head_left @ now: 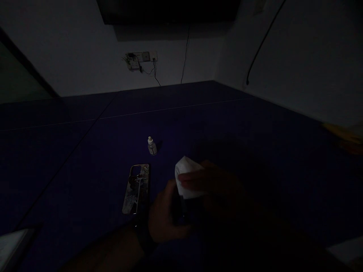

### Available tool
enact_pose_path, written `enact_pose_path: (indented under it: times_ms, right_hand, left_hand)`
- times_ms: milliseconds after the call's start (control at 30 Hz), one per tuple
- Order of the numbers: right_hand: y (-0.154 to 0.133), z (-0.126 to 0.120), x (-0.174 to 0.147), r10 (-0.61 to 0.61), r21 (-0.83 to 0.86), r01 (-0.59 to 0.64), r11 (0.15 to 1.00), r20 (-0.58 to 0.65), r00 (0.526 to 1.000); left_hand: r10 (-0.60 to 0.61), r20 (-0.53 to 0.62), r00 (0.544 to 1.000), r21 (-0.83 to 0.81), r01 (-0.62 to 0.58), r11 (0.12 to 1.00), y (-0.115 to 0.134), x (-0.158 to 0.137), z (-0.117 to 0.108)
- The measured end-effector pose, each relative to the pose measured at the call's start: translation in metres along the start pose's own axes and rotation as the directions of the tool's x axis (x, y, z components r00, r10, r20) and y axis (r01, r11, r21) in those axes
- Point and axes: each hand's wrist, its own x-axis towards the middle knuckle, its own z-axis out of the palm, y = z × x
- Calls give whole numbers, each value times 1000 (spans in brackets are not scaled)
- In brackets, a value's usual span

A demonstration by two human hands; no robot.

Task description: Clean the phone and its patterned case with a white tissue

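Note:
In the dim light, my left hand (163, 217), with a dark band at the wrist, is closed around what looks like a dark phone (183, 209), whose outline is mostly lost in shadow. My right hand (208, 179) presses a folded white tissue (185, 166) against the phone's upper part, fingers lying across the tissue. Left of my hands, a phone case (136, 192) with a printed picture and a camera cutout lies flat. Beyond it stands a small clear dropper bottle (152, 147) with a white cap.
All this is on a dark blue-purple surface (85, 158) with thin seam lines. A pale-faced flat object (13, 243) lies at the lower left. Something yellow (342, 132) is at the right edge. Sockets with cables (138, 58) and a dark screen (170, 11) are on the back wall.

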Motion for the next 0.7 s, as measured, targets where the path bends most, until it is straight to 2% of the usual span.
enact_pose_path:
  times_ms: [100, 233, 300, 467, 600, 700]
  right_hand:
    - [5, 4, 0, 71, -27, -72, 997, -16, 997]
    - [4, 9, 2, 110, -25, -111, 993, -32, 993]
    - [1, 10, 4, 90, 0, -91, 996, -21, 996]
    - [-1, 4, 5, -90, 76, 88, 993, 27, 996]
    - [2, 3, 1, 1, -6, -1, 1000, -2, 1000]
    - [1, 4, 0, -48, 0, 48, 999, 43, 998]
  left_hand:
    - [8, -7, 1000, -31, -8, 999, 4, 1, 2]
    - [5, 0, 1000, 8, -5, 1000, 6, 2, 1]
    - [38, 0, 999, 20, -38, 999, 6, 2, 0]
    - [83, 0, 997, 46, -83, 995, 2, 0, 0]
    - [57, -9, 998, 49, -56, 997, 1, -1, 0]
    - [92, 32, 995, 60, -94, 994, 1, 0, 0]
